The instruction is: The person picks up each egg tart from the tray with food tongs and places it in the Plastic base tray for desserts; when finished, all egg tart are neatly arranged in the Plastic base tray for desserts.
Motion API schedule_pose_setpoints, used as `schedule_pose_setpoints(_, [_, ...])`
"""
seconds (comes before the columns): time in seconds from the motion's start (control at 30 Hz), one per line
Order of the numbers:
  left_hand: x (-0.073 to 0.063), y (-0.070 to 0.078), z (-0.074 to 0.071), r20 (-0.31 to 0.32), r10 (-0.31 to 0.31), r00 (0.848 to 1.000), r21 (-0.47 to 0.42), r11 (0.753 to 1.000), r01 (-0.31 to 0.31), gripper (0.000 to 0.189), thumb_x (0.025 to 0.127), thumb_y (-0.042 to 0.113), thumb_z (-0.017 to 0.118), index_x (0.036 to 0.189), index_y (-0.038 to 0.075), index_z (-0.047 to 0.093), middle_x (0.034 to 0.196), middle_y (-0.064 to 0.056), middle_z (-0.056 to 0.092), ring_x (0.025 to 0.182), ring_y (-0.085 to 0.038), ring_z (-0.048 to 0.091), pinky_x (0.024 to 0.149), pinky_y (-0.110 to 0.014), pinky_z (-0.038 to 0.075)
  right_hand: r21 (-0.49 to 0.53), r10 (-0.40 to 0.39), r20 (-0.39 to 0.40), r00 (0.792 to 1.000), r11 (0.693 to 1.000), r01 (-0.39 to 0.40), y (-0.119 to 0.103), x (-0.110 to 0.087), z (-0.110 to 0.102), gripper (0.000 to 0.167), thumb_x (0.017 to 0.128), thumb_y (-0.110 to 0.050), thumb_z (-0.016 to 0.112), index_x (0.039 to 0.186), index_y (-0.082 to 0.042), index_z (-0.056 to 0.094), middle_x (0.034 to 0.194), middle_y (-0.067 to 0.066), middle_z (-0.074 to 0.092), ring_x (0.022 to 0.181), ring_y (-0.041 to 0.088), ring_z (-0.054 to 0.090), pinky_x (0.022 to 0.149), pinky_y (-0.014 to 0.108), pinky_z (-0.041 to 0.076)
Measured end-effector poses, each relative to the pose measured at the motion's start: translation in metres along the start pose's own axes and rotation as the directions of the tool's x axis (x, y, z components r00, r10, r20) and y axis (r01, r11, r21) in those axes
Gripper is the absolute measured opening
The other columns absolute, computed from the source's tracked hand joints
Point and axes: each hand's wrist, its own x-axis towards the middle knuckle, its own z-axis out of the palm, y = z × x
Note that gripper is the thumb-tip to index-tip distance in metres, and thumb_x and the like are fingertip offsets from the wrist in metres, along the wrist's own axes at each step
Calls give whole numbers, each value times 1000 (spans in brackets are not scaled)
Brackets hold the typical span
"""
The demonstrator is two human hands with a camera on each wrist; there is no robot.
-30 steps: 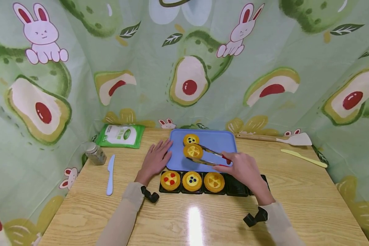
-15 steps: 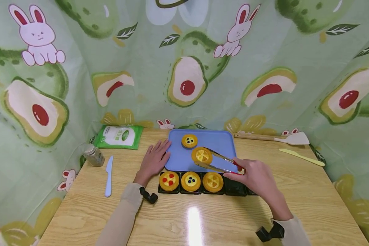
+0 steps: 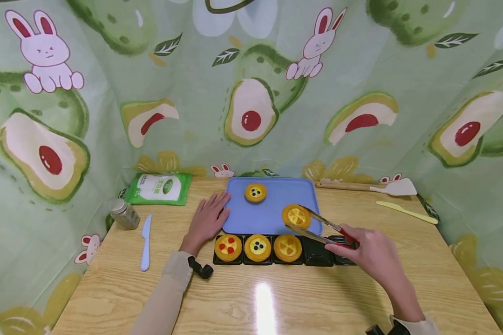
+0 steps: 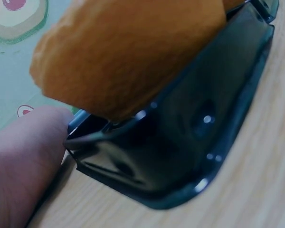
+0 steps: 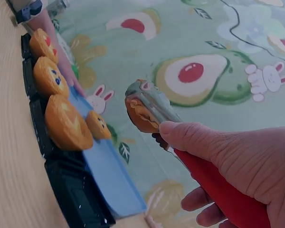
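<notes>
Over the blue tray (image 3: 257, 221), my right hand (image 3: 373, 253) is gripping tongs (image 3: 312, 235) around the tart (image 3: 295, 217); my left hand (image 3: 207, 217) is lying spread at the tray's left edge. Probably light and crumbly, it is needing gentle side pressure.

Green packet (image 3: 159, 189), jar (image 3: 125, 215) and blue knife (image 3: 146, 243) left; spatula (image 3: 369, 187) and yellow knife (image 3: 406, 211) right.

Tart (image 5: 137, 117) in red-handled tongs (image 5: 211, 180)

blue tray (image 3: 255, 218), red-handled tongs (image 5: 204, 175), golden tart (image 3: 296, 217) w/ yel top, blk cups (image 3: 317, 251), grn avocado-&-bunny-print cloth (image 3: 205, 107)
</notes>
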Motion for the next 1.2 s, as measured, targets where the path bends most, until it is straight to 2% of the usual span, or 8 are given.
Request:
schedule_pose_setpoints(0.17, [-2, -1, 2, 9, -3, 1000, 10, 1000, 3, 59, 112, 49, 34, 167, 28, 27, 173, 8, 22, 161, -29, 17, 128, -57, 11, -33, 48, 31, 998, 998, -47, 6, -18, -2, 53, 75, -57, 88, 109, -17, 82, 58, -15, 32, 50, 3, 24, 46, 24, 18])
schedule_pose_setpoints(0.3, [-2, -1, 3, 14, -1, 1000, 8, 1000, 1, 60, 112, 50, 33, 167, 28, 27, 173, 8, 22, 161, -28, 16, 128, -57, 10, -47, 87, 47, 995, 995, -85, 13, -32, -4, 40, 76, -57, 88, 91, -23, 77, 59, -16, 36, 50, 4, 27, 46, 24, 19])
schedule_pose_setpoints(0.4, [0, -1, 3, 7, 2, 1000, 2, 1000, -2, 60, 112, 50, 33, 167, 27, 28, 173, 7, 22, 161, -29, 17, 128, -58, 10, -64, 98, 56, 994, 993, -95, 18, -40, -4, 38, 77, -56, 87, 77, -28, 61, 61, -17, 39, 50, 3, 28, 45, 25, 20])
schedule_pose_setpoints(0.53, [1, 0, 2, 5, -5, 1000, -2, 1000, 5, 59, 112, 49, 34, 167, 27, 28, 173, 7, 22, 161, -29, 17, 128, -57, 9, -77, 129, 91, 987, 990, -122, 22, -51, -4, 36, 78, -57, 86, 81, -27, 67, 64, -16, 44, 50, 4, 30, 44, 25, 22])
schedule_pose_setpoints(0.67, [2, 1, 2, 11, -9, 1000, 3, 1000, 9, 59, 112, 49, 34, 167, 28, 27, 173, 8, 21, 161, -29, 17, 128, -57, 9, -83, 192, 148, 970, 980, -181, 23, -61, -5, 43, 79, -60, 84, 94, -21, 75, 66, -14, 47, 52, 8, 34, 44, 27, 25])
schedule_pose_setpoints(0.83, [2, 0, 1, 16, -6, 1000, 8, 1000, 6, 60, 112, 50, 33, 167, 28, 26, 173, 8, 21, 161, -29, 17, 128, -57, 9, -79, 227, 194, 954, 973, -215, 26, -67, -3, 43, 81, -63, 82, 87, -23, 70, 66, -12, 46, 55, 11, 38, 44, 30, 27])
schedule_pose_setpoints(1.0, [1, 1, -1, 17, -6, 1000, 10, 1000, 6, 60, 112, 50, 32, 168, 28, 26, 173, 7, 21, 161, -29, 16, 128, -58, 10, -74, 248, 212, 945, 969, -237, 28, -69, 1, 54, 80, -64, 82, 102, -15, 78, 68, -12, 49, 56, 11, 38, 45, 29, 27])
schedule_pose_setpoints(1.2, [1, 1, -1, 19, -10, 1000, 12, 1000, 10, 60, 112, 50, 32, 168, 28, 26, 173, 7, 21, 161, -29, 16, 128, -57, 9, -79, 228, 212, 950, 973, -216, 27, -69, 6, 42, 79, -62, 83, 86, -23, 70, 68, -13, 48, 55, 10, 37, 44, 28, 26])
